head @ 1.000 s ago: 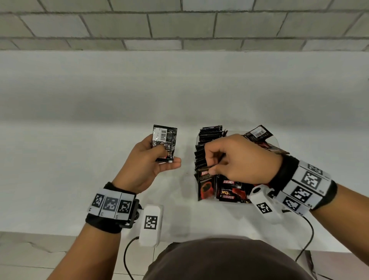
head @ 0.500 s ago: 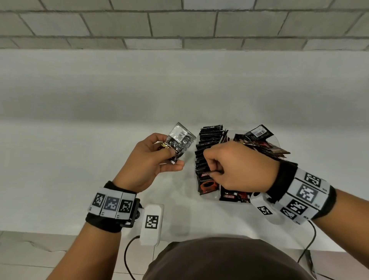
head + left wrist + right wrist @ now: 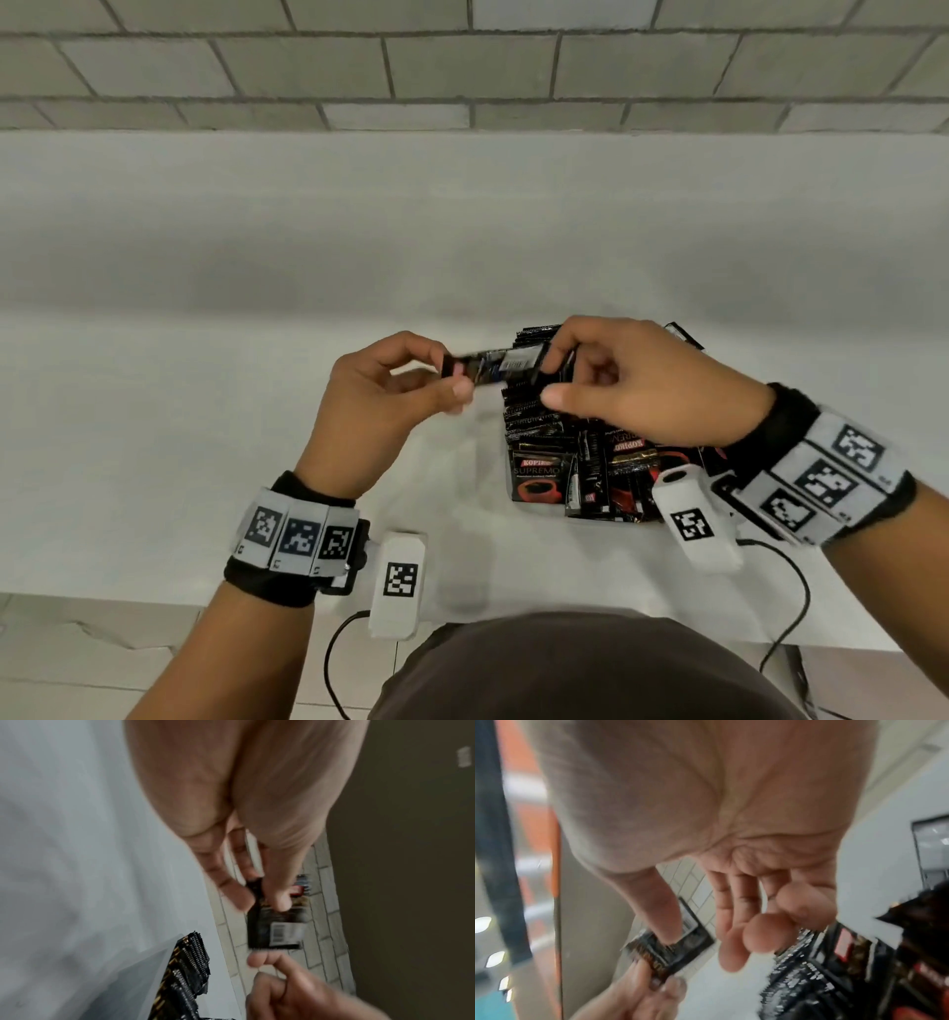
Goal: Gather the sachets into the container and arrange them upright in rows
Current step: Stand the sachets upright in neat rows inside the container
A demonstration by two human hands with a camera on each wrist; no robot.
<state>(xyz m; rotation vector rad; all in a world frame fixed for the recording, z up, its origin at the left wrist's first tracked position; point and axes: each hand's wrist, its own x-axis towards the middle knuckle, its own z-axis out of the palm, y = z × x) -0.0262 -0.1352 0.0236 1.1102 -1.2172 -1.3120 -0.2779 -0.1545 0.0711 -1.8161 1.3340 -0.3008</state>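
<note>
Two hands meet over the white tabletop (image 3: 154, 411) in the head view: the left hand (image 3: 380, 406) pinches one end of a single sachet (image 3: 506, 362), and the right hand (image 3: 631, 385) nips the other end between thumb and forefinger, seemingly a hand-over so the right can slot it into the container (image 3: 590, 509), where a row of sachets (image 3: 534, 411) already stands upright on the left side and others lie loosely jumbled to the right. Half a second earlier the left hand held the sachet alone, clear of the container, while the right hand was down among the row; now the right has lifted to take it. The left wrist view shows the left thumb and fingers (image 3: 279, 898) clamped on the sachet's dark end, barcode facing the camera, right fingertips just below. The right wrist view, blurred, shows the right thumb pressed on the sachet (image 3: 670, 949), remaining fingers loosely extended.
</note>
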